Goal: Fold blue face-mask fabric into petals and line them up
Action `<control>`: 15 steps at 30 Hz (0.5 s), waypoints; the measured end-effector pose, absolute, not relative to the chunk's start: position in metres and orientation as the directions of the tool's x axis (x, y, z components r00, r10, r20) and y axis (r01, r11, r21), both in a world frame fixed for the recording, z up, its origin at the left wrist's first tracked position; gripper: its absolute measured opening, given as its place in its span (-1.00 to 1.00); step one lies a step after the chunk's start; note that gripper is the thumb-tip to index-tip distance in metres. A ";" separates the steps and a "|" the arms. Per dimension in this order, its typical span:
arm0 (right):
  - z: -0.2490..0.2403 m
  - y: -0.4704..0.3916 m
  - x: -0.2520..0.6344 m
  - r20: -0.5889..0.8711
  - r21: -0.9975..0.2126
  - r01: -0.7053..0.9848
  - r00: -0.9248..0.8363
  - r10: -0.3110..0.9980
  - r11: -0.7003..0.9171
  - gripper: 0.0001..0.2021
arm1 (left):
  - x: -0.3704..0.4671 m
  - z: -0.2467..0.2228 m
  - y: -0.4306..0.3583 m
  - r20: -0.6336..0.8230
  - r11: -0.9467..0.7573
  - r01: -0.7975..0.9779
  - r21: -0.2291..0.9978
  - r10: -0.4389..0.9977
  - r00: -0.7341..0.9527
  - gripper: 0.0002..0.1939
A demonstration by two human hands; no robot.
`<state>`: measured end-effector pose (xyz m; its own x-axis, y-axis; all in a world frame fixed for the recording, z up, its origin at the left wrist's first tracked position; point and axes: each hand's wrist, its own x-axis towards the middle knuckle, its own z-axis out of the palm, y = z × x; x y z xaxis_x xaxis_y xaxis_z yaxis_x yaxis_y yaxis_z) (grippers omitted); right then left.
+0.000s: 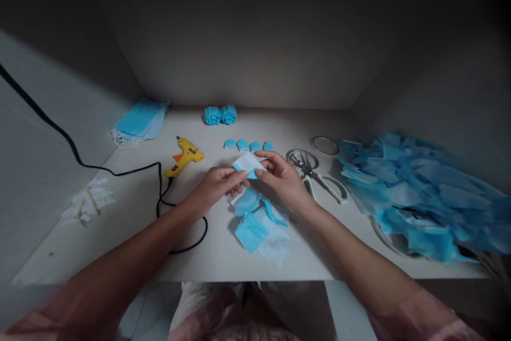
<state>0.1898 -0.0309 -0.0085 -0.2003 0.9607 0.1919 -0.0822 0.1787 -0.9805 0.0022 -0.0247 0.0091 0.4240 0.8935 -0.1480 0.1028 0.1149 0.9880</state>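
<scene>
Between my hands, near the middle of the table, is a small white-and-blue fabric piece, partly folded along its lower edge. My left hand pinches its lower left side between thumb and fingers. On its right side, my right hand grips it with the thumb in front and the index finger along the top. Just beyond lies a row of several small folded blue pieces. Loose blue and white fabric cuttings rest on the table below my hands.
A yellow glue gun with a black cord lies left, scissors right. Two blue fabric roses stand at the back. Masks lie back left, white scraps nearer. A large pile of blue cuttings fills the right side.
</scene>
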 end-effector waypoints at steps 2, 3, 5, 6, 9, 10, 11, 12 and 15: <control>-0.007 -0.032 0.189 0.177 -0.980 -0.129 -0.181 0.967 0.155 -0.58 | 0.002 0.009 -0.025 -0.137 0.103 0.100 0.990 0.889 0.437 -0.70; -0.006 -0.033 0.188 0.166 -0.978 -0.153 -0.178 0.970 0.139 -0.58 | 0.002 0.009 -0.025 -0.135 0.102 0.097 0.990 0.892 0.431 -0.73; -0.005 -0.035 0.186 0.150 -0.977 -0.179 -0.196 0.969 0.115 -0.55 | 0.002 0.010 -0.025 -0.126 0.101 0.084 0.991 0.908 0.400 -0.77; -0.004 -0.036 0.185 0.143 -0.976 -0.194 -0.208 0.967 0.103 -0.54 | 0.002 0.011 -0.025 -0.115 0.094 0.074 0.993 0.917 0.383 -0.77; -0.002 -0.037 0.183 0.129 -0.969 -0.238 -0.254 0.959 0.068 -0.51 | 0.003 0.014 -0.025 -0.075 0.064 0.043 0.997 0.928 0.365 -0.77; -0.002 -0.037 0.183 0.124 -0.968 -0.246 -0.269 0.955 0.057 -0.52 | 0.003 0.014 -0.025 -0.066 0.057 0.035 0.998 0.929 0.364 -0.77; -0.002 -0.038 0.183 0.119 -0.967 -0.250 -0.280 0.953 0.048 -0.54 | 0.003 0.015 -0.025 -0.059 0.052 0.031 0.998 0.931 0.361 -0.77; -0.002 -0.038 0.183 0.115 -0.967 -0.251 -0.287 0.951 0.041 -0.56 | 0.003 0.015 -0.025 -0.054 0.048 0.027 0.998 0.932 0.358 -0.78; -0.003 -0.037 0.183 0.112 -0.969 -0.242 -0.277 0.954 0.044 -0.62 | 0.002 0.013 -0.025 -0.046 0.043 0.016 0.999 0.930 0.364 -0.76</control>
<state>0.1828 -0.0371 -0.0034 -0.2774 0.9542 0.1124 -0.2419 0.0438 -0.9693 0.0020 -0.0248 0.0127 0.3636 0.9304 -0.0459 0.0156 0.0432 0.9989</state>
